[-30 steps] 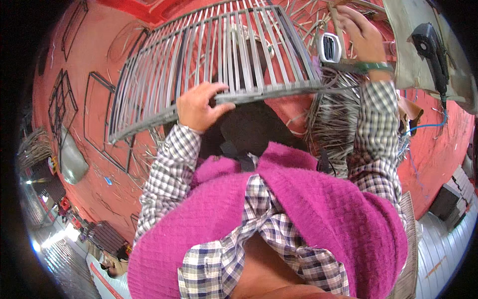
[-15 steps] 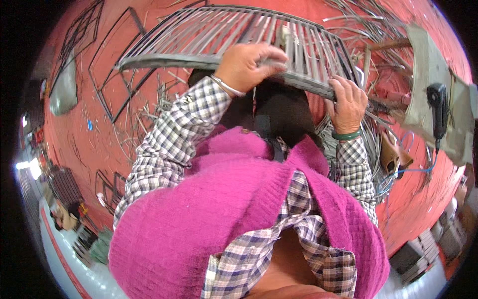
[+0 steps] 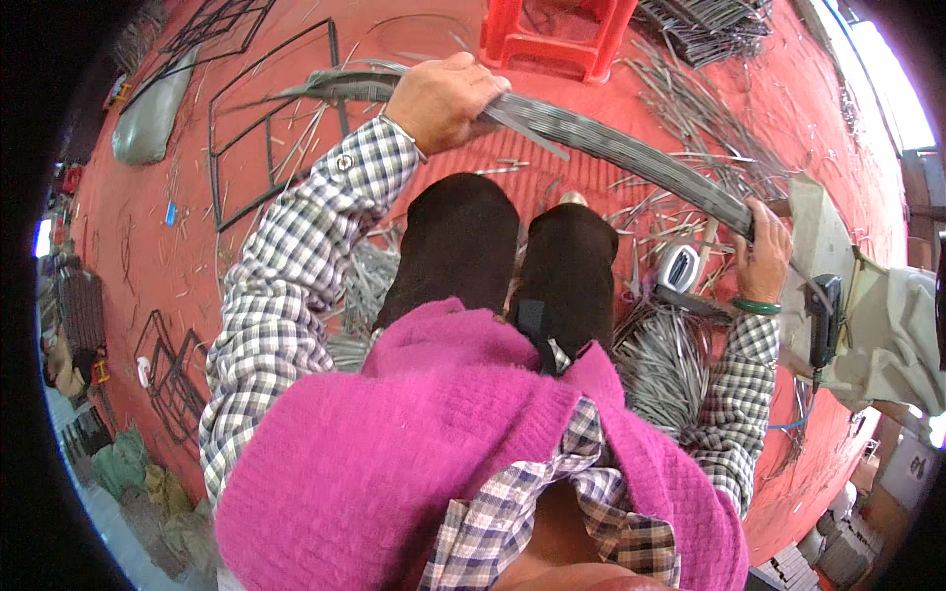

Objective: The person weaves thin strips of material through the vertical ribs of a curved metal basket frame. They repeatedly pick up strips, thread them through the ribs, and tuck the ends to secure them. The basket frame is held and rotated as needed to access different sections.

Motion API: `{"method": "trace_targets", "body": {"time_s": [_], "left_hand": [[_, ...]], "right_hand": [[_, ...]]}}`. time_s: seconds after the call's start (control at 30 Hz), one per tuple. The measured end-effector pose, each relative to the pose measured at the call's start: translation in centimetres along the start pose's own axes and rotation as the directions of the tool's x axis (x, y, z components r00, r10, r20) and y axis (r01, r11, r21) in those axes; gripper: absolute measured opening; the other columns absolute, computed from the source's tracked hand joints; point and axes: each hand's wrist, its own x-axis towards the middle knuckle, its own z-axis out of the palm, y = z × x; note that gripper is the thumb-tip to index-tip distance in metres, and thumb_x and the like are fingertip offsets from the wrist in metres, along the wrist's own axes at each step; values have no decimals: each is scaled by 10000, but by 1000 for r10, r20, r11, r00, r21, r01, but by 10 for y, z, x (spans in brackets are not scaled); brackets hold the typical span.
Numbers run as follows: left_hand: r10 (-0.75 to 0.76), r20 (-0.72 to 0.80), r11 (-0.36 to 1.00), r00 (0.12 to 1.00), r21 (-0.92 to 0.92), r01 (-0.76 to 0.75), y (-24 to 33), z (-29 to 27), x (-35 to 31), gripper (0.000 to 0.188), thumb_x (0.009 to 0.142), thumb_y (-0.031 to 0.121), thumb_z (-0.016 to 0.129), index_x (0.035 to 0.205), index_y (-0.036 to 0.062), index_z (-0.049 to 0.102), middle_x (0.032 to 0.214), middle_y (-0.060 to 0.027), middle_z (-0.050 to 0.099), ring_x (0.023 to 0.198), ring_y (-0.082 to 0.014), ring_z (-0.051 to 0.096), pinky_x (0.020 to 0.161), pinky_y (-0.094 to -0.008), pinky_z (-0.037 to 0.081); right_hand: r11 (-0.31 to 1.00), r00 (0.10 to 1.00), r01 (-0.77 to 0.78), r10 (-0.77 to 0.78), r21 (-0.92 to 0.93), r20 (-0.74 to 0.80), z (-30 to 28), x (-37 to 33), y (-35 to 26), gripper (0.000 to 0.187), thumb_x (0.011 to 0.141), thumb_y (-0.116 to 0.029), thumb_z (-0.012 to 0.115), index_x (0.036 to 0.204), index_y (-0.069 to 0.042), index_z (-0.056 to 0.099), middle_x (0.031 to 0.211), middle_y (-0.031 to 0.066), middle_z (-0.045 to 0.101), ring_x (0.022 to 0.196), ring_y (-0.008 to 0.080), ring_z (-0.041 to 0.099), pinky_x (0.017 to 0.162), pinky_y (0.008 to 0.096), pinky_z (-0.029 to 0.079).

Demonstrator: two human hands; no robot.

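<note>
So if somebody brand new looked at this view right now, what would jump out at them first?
Probably the bright magenta knit top, filling the lower middle of the picture over checked sleeves. Next comes the long grey ribbed piece stretching across the upper middle, gripped by the left hand and, at its right end, the right hand. A red stool at the top edge also stands out.

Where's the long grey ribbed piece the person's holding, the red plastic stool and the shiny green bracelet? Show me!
Long grey ribbed piece (image 3: pixel 631 156): head view, around the middle of its length.
Red plastic stool (image 3: pixel 547 47): head view, on its nearer rail.
Shiny green bracelet (image 3: pixel 756 306): head view, on its band.
</note>
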Motion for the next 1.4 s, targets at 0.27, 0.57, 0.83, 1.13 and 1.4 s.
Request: {"method": "trace_targets", "body": {"time_s": [0.27, 0.57, 0.83, 1.13, 1.4], "left_hand": [[15, -24, 998, 1000, -58, -16, 33, -16, 26, 433, 679, 345, 714, 1022, 97, 622, 861, -4, 611, 780, -214, 552, 667, -342, 477], [-45, 24, 998, 999, -51, 46, 28, -15, 28, 542, 603, 452, 738, 971, 71, 623, 804, -43, 588, 720, -230, 535, 649, -329, 462], [-50, 19, 994, 999, -100, 51, 35, -18, 52, 355, 771, 420, 637, 961, 121, 649, 793, -1, 601, 732, -207, 513, 652, -316, 450], [-141, 296, 973, 945, -133, 188, 17, 2, 63, 241, 814, 408, 584, 881, 190, 663, 728, -19, 595, 671, -239, 560, 539, -379, 456], [-97, 196, 964, 976, -224, 141, 20, -5, 72, 496, 752, 590, 567, 780, 103, 653, 681, -139, 588, 698, -321, 603, 601, -433, 483]], "right_hand": [[896, 996, 89, -80, 434, -37, 11, 111, -136, 578, 760, -219, 605, 1301, -80, 458, 1284, 134, 506, 1204, 279, 450, 1029, 415, 293], [971, 977, 177, -193, 161, 87, 38, 128, -164, 336, 818, -383, 563, 1056, -152, 613, 882, 17, 635, 793, 209, 623, 686, 379, 475], [885, 915, 395, -357, 245, -189, 17, 113, -107, 415, 789, -378, 613, 1128, -140, 582, 922, 17, 629, 746, 221, 590, 709, 342, 460], [927, 945, 327, -318, 184, -76, 25, 121, -104, 162, 868, -263, 552, 918, -126, 625, 770, 38, 617, 722, 218, 608, 630, 341, 466], [926, 943, 317, -284, 207, -172, 28, 122, -101, 261, 947, -249, 425, 970, -98, 636, 857, 66, 645, 766, 258, 616, 670, 358, 462]]}}
